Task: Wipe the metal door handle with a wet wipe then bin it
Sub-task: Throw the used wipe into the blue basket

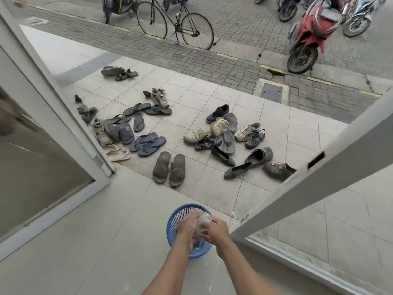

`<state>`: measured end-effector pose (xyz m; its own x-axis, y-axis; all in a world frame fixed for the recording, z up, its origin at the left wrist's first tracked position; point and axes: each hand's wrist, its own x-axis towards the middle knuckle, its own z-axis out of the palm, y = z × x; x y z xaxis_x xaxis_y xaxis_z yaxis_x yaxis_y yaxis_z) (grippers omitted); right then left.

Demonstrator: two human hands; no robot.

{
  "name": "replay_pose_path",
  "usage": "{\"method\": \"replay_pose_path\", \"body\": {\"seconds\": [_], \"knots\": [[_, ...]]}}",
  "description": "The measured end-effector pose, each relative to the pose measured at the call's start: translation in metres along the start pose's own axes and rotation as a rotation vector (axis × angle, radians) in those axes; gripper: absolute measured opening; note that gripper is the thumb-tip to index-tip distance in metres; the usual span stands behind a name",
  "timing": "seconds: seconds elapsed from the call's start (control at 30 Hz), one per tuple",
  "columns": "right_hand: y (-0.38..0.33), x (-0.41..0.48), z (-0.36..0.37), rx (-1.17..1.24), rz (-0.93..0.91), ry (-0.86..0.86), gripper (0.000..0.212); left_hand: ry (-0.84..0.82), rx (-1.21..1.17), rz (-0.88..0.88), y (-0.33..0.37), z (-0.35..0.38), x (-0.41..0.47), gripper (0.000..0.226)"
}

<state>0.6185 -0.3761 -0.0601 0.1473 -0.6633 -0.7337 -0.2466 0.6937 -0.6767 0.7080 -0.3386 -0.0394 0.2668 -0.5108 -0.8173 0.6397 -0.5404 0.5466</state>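
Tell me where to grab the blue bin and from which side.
Grip the blue bin by its open top rim on the left, coming down from above. It stands upright, its mesh wall gives little purchase, and both hands, left and right, crowd the middle holding the wipe.

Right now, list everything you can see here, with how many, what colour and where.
Blue plastic mesh bin: one, on the floor under the hands.
Crumpled white wet wipe: one, held over the bin.
Shoes and sandals: many, grey, blue, beige, scattered on the tiles outside.
Black bicycle: one, parked on the paving.
Red motor scooter: one, top right.
White-framed glass doors: two, open at either side.
Left hand, right hand: both gripping the wipe.
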Motion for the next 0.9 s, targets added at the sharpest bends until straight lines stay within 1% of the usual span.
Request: {"method": "replay_pose_path", "body": {"seconds": [0.13,0.23,0.4,0.47,0.53,0.63,0.73,0.77,0.8,0.9], "knots": [[0.043,0.077,0.006,-0.066,0.004,-0.028,0.022,0.036,0.023,-0.034,-0.033,-0.003,0.083,0.025],[0.084,0.132,0.01,-0.079,0.025,-0.039,0.027,0.069,-0.016,-0.052,-0.061,-0.009,0.138,0.027],[0.137,0.205,0.02,0.04,0.112,-0.039,0.029,0.13,-0.131,-0.087,-0.1,-0.022,0.212,0.034],[0.157,0.229,0.023,0.084,0.157,-0.028,0.034,0.157,-0.148,-0.088,-0.116,-0.026,0.234,0.027],[0.168,0.244,0.025,0.103,0.188,-0.048,0.037,0.193,-0.156,-0.083,-0.124,-0.029,0.246,0.023],[0.18,0.253,0.029,0.111,0.217,-0.077,0.036,0.215,-0.157,-0.083,-0.136,-0.031,0.258,0.026],[0.191,0.252,0.032,0.08,0.217,-0.089,0.049,0.214,-0.147,-0.086,-0.143,-0.034,0.262,0.028],[0.194,0.253,0.031,0.071,0.222,-0.09,0.049,0.214,-0.14,-0.086,-0.145,-0.034,0.263,0.028],[0.195,0.25,0.031,0.07,0.223,-0.085,0.04,0.219,-0.139,-0.09,-0.144,-0.034,0.259,0.029],[0.193,0.244,0.03,0.059,0.237,-0.077,0.038,0.225,-0.108,-0.099,-0.144,-0.033,0.253,0.039]]}}
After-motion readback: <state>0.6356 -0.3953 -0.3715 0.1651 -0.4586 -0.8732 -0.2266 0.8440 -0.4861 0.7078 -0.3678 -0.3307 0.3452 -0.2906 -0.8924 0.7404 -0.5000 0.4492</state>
